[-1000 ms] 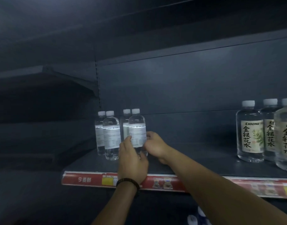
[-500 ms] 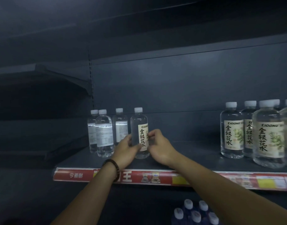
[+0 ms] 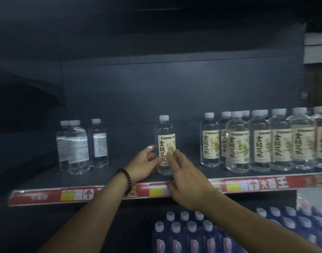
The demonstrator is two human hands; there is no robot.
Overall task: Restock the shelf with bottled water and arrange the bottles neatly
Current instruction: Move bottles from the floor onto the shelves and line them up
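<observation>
Low in frame, wrapped packs (image 3: 191, 232) wait. Above them the right hand (image 3: 185, 181) lies open, fingertips on the label. The left hand (image 3: 143, 165) curls round the bottle (image 3: 165, 130) — upright, mid-frame on the shelf (image 3: 105, 174). Best slide it right, base flat and label forward, flush beside the row (image 3: 262, 143) — without knocking its neighbours.

One bottle (image 3: 165, 136) is standing up straight on the shelf (image 3: 120, 172). The left hand (image 3: 143, 165) is holding its left side. The right hand (image 3: 187, 179) is touching its label with straight fingers. Three small bottles (image 3: 78, 148) are standing well to its left, and a row of bottles (image 3: 262, 143) is standing to its right.
</observation>
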